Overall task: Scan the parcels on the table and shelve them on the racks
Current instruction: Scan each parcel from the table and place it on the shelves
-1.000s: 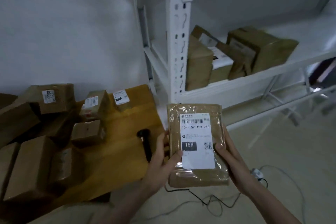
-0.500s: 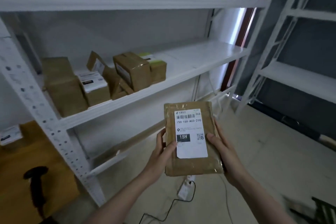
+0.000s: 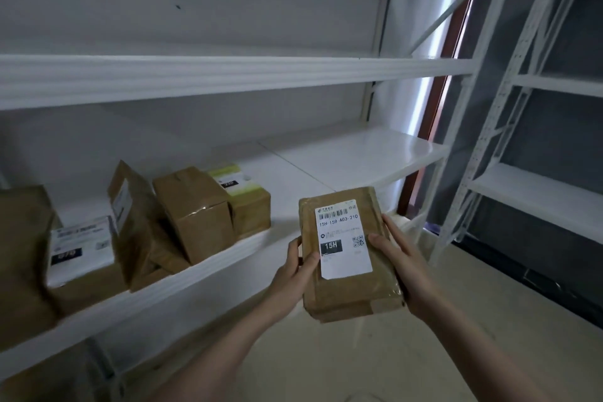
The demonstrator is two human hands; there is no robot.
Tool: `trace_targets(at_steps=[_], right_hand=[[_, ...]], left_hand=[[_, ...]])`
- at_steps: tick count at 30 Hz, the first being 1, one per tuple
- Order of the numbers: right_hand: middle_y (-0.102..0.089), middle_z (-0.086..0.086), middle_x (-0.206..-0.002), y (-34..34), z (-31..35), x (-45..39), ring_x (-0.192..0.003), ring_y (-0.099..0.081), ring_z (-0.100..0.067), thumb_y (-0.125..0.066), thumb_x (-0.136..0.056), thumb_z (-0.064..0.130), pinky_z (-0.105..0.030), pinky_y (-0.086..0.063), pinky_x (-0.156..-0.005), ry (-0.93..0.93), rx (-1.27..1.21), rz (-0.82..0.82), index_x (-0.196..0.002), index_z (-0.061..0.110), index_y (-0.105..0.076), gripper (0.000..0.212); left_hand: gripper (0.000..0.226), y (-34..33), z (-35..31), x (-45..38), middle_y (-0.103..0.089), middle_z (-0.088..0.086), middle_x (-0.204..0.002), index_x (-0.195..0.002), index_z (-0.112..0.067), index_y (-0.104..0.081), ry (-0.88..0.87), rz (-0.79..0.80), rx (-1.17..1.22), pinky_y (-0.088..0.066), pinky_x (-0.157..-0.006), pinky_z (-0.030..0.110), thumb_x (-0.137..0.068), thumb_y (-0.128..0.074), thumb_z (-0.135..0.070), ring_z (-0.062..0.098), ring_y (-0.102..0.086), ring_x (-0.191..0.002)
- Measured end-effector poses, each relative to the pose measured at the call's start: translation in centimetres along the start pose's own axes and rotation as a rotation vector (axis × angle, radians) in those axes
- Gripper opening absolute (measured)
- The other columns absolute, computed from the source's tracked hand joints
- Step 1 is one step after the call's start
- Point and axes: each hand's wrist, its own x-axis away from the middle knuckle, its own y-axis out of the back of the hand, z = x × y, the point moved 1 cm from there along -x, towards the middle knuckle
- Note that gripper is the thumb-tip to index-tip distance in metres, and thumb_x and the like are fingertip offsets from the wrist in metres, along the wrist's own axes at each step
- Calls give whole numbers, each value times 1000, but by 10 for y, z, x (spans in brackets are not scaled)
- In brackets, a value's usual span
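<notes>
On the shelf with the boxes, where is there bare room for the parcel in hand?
The white shelf lies bare right of the green-topped cardboard box, out to the right end post. Its left half is crowded with brown boxes. Both hands hold the flat brown labelled parcel before that bare stretch.

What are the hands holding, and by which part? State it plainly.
A flat brown parcel with a white label. The left hand grips its left edge and the right hand grips its right edge, each thumb lying on the front face.

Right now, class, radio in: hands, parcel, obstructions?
Left hand and right hand grip the parcel, label up. Not shelved. Shelf bare ahead, boxes leftward.
</notes>
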Motion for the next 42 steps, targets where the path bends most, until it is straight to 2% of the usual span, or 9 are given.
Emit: trace_targets(at_steps=[4,9,12,18,27,30,33,37,42], right_hand=[[-56,-4,-131,-14,15,-72,-104,-64,-23,-69,-83,32,-42,-53,-90,17,94,27,-145,33,-34,71],[-55,1,-132,-54,48,-152,-106,-62,-22,-70,-79,39,-39,-53,-90,95,296,119,-145,32,-35,76],[-51,2,-139,-90,69,-205,-126,-47,-28,-59,-65,61,-47,-38,-107,183,652,181,-143,43,-33,83],[-42,-7,-145,-149,76,-271,-132,-34,-38,-36,-49,84,-49,-30,-104,234,1018,331,-142,53,-20,100],[-28,-15,-150,-190,62,-279,-135,-25,-39,-43,-74,77,-49,-29,-105,316,1241,559,-148,35,-21,88],[-28,-11,-154,-187,63,-278,-139,-27,-36,-35,-81,76,-45,-27,-112,356,1181,718,-149,28,-23,85],[-37,-10,-149,-163,68,-290,-124,-46,-34,-41,-94,54,-41,-47,-92,232,868,718,-150,18,-21,69],[-64,-16,-107,-129,56,-292,-83,-62,-32,-37,-97,52,-46,-56,-74,-170,634,805,-118,7,-58,53],[-58,-14,-92,-138,48,-279,-82,-58,-30,-26,-102,45,-46,-54,-70,-199,565,838,-106,13,-55,44]], left_hand=[[37,30,-12,-53,-55,-10,-128,-132,-31,-40,-83,-155,-185,-49,-89,24,-98,-46,-44,-5,-55,-100],[29,64,-22,-91,-61,-6,-120,-122,-23,-53,-96,-379,-375,-49,-97,35,-97,-52,-36,8,-58,-109],[25,77,-34,-106,-69,-4,-103,-114,-21,-60,-99,-480,-515,-55,-85,37,-94,-55,-35,11,-65,-91],[23,88,-59,-125,-63,-4,-99,-101,-17,-65,-194,-786,-892,-49,-66,29,-92,-54,-35,14,-58,-86],[30,91,-48,-150,-67,8,-100,-100,-12,-64,7,-732,-1326,-41,-84,40,-99,-38,-28,29,-57,-97],[27,88,-45,-146,-68,11,-98,-99,-9,-63,-11,-786,-1309,-40,-76,37,-99,-40,-23,32,-59,-94],[29,85,-47,-147,-66,10,-103,-111,-9,-60,-12,-864,-1181,-40,-63,34,-102,-37,-22,30,-62,-86],[52,76,-53,-146,-68,7,-103,-135,-14,-46,-1,-915,-1085,-43,-61,31,-101,-26,-47,26,-64,-86],[80,73,-50,-151,-64,9,-111,-140,-15,-40,41,-881,-1219,-39,-65,30,-87,0,-60,27,-62,-94]])
